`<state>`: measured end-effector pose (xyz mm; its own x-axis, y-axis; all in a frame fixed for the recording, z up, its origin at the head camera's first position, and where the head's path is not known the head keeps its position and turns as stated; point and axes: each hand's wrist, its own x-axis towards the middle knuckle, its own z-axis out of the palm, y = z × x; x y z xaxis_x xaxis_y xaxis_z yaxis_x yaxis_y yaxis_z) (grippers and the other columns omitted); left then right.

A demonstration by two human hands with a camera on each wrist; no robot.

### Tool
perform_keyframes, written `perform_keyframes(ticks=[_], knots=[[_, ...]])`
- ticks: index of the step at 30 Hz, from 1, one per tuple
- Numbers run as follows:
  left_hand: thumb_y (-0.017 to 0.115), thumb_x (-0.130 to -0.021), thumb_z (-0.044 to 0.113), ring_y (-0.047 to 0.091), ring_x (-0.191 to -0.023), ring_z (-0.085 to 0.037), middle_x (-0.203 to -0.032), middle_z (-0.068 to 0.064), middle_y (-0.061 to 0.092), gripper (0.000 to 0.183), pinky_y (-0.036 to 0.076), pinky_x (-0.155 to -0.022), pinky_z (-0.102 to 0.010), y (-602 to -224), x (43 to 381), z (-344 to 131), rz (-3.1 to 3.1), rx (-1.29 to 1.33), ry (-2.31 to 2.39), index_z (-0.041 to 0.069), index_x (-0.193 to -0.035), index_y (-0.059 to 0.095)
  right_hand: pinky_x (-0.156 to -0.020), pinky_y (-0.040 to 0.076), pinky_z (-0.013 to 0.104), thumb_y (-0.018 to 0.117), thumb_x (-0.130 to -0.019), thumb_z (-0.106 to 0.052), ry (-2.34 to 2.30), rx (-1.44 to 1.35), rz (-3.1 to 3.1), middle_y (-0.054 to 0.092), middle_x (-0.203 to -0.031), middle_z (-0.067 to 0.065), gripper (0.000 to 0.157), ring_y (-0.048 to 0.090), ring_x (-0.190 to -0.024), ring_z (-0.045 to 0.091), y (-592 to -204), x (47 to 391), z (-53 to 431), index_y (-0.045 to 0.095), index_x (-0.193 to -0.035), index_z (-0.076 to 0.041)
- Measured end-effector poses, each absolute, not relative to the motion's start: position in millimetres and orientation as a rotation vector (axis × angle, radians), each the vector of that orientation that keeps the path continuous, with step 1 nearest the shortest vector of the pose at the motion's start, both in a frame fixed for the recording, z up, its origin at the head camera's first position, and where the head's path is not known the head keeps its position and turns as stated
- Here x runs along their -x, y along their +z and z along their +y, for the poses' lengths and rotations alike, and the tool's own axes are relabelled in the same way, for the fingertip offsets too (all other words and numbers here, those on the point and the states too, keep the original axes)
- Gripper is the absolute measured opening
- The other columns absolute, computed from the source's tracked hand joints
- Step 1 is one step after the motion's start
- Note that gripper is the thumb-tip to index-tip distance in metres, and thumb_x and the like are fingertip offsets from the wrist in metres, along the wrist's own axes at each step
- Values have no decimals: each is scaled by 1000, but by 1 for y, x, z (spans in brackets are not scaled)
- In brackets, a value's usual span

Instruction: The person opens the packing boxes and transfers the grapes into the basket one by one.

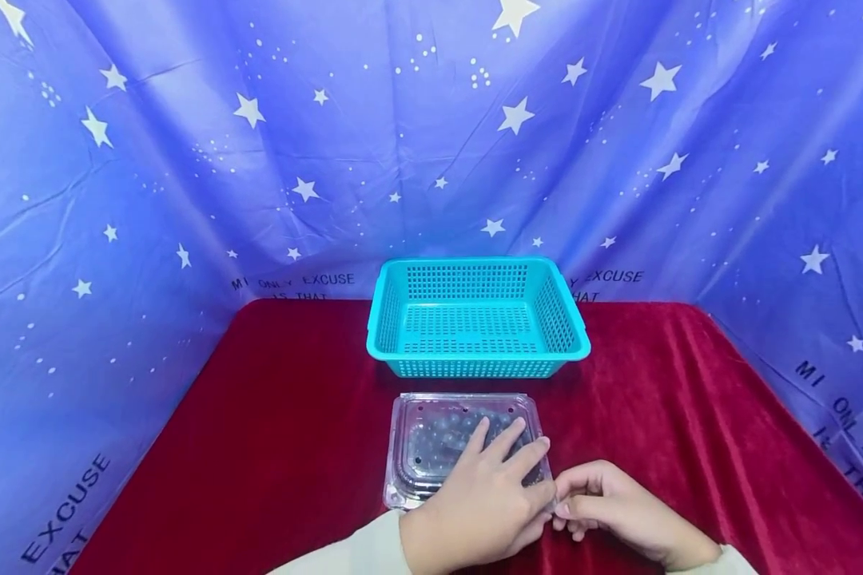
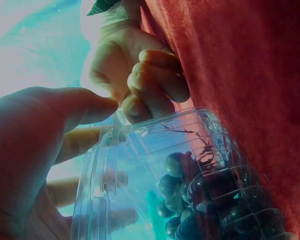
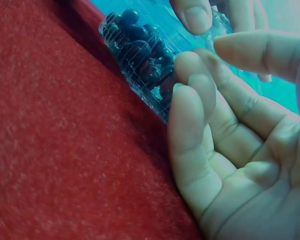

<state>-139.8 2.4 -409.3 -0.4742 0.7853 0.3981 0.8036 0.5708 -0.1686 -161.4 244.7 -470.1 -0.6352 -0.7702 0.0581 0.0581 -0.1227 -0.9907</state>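
Observation:
A clear plastic clamshell box (image 1: 400, 447) with a closed-looking lid lies on the red cloth. Inside are dark, round, shiny fruits (image 2: 190, 195) that look like grapes. My left hand (image 1: 485, 495) rests across the lid's right half, its fingers spread and fairly straight, the thumb by the near right corner. At that same corner my right hand (image 1: 622, 511) pinches the box's edge between thumb and index finger, the other fingers curled below. In the right wrist view, the fingertips (image 3: 192, 65) partly hide the corner, so the exact edge held cannot be made out.
Behind the box stands a turquoise perforated basket (image 1: 475, 369) with nothing visible inside. Red velvet cloth (image 1: 273, 431) covers the table. A blue curtain (image 1: 403, 144) with white stars hangs behind and along both sides.

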Motion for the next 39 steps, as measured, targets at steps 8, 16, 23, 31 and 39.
perform_keyframes(ticks=[8, 16, 23, 31, 39], knots=[[57, -88, 46, 41, -133, -37, -137, -5, 51, 26, 39, -96, -64, -410, 140, 4, -2388, 1264, -55, 33, -108, 68, -60, 57, 41, 46, -92, 6, -1820, 787, 1597, 65, -83, 24, 15, 65, -69, 14, -465, 158, 244, 58, -96, 14], [58, -87, 46, 42, -132, -35, -138, -4, 50, 25, 39, -97, -64, -409, 140, 3, -2405, 1222, -70, 33, -105, 68, -60, 57, 35, 52, -91, 1, -1744, 657, 1743, 68, -81, 21, 13, 65, -68, 14, -456, 159, 240, 60, -89, 11], [58, -87, 45, 43, -132, -35, -137, -4, 51, 24, 40, -96, -64, -410, 137, 5, -2385, 1251, -65, 33, -104, 68, -59, 57, 39, 48, -91, 5, -1804, 752, 1659, 61, -78, 30, 13, 62, -66, 12, -459, 153, 242, 58, -93, 13], [58, -87, 44, 44, -131, -36, -136, -4, 52, 23, 40, -96, -64, -407, 138, 5, -2369, 1262, -74, 33, -104, 68, -59, 56, 40, 47, -91, 6, -1813, 771, 1649, 61, -79, 31, 12, 61, -65, 11, -460, 153, 242, 57, -92, 12], [58, -87, 44, 44, -131, -36, -136, -4, 52, 23, 41, -95, -64, -406, 138, 5, -2367, 1257, -65, 32, -104, 68, -58, 56, 41, 46, -92, 6, -1814, 790, 1635, 60, -78, 30, 13, 62, -66, 11, -460, 153, 242, 57, -93, 12]])
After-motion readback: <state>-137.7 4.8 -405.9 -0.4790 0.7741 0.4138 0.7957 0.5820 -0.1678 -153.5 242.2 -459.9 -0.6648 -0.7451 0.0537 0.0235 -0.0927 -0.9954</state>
